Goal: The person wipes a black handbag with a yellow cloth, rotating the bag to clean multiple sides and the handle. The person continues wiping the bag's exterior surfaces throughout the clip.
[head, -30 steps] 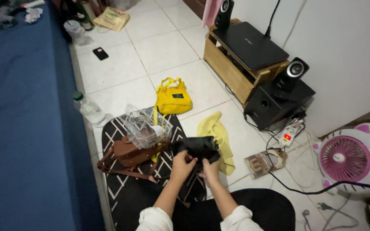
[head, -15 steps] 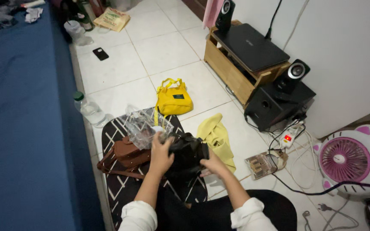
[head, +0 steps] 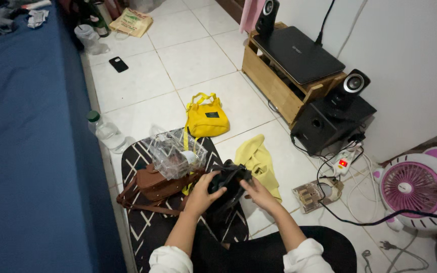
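Both my hands grip a small black bag [head: 230,178] above a black mat with white lines [head: 137,156]. My left hand [head: 202,193] holds its left side and my right hand [head: 257,193] holds its right side. Just left of my left hand lie a brown bag with straps [head: 150,187] and a clear plastic bag [head: 173,151]. A pale yellow cloth [head: 255,157] lies right beside my right hand. A yellow handbag [head: 207,117] sits on the tiles beyond the mat.
A blue bed [head: 26,141] runs along the left. A plastic bottle [head: 104,132] and a black phone [head: 118,64] lie on the tiles. To the right are a wooden stand with a laptop [head: 294,53], speakers [head: 352,86], a power strip with cables [head: 342,163] and a pink fan [head: 410,187].
My hands shifted slightly left and then back toward the middle, turning the black bag while keeping hold of it. The view has tilted a little.
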